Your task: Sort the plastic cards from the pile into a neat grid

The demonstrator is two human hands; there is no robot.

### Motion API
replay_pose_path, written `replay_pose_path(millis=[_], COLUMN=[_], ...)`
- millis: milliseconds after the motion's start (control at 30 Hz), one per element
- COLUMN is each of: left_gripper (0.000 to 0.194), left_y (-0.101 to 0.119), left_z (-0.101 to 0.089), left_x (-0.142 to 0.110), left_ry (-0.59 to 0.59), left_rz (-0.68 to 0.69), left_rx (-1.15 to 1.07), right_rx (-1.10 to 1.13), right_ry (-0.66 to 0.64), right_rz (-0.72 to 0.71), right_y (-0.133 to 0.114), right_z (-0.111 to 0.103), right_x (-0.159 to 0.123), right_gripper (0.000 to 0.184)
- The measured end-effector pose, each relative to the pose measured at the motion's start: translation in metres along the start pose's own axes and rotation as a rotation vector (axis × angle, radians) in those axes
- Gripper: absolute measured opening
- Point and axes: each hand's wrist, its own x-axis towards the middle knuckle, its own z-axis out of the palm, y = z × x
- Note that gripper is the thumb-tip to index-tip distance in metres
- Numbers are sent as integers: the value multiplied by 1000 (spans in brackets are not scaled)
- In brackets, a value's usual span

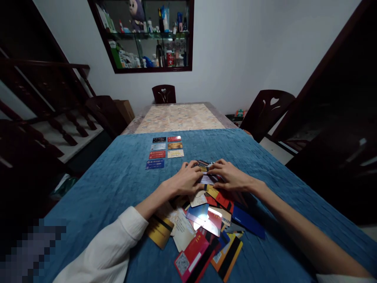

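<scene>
A loose heap of several plastic cards lies on the blue cloth in front of me. My left hand and my right hand rest on the far end of the heap, fingers curled together over a pale card between them. Farther away, several cards lie in two neat columns on the cloth. Exactly which cards each hand grips is hidden under the fingers.
Beyond the cloth the table shows a patterned top. Dark wooden chairs stand at the far end, the left and the right. A wall shelf holds bottles. A staircase railing is on the left.
</scene>
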Motion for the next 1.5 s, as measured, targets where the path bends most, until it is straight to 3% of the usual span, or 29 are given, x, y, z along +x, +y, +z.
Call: replay_pose_path(millis=[333,633,867,1200,1333,1500], left_gripper=[21,18,21,29,42,42], left_y=[6,8,1,-13,-15,-13], left_z=[3,0,-8,-5,-1,-1], left_x=[-8,-11,-12,-11,-10,-9], left_ry=[32,56,116,230,260,254], left_rz=[25,119,156,46,28,11], left_rx=[27,110,-53,-190,-200,-169], right_rx=[5,28,90,52,10,-6], right_ry=[-7,-4,21,69,69,72], right_rz=[-113,-142,-156,-14,14,22], right_y=[-7,-20,-22,-18,-16,-15], right_z=[-7,-24,-26,-23,-19,-18], right_x=[1,-2,-3,-4,-4,-4], right_gripper=[26,20,20,34,31,28])
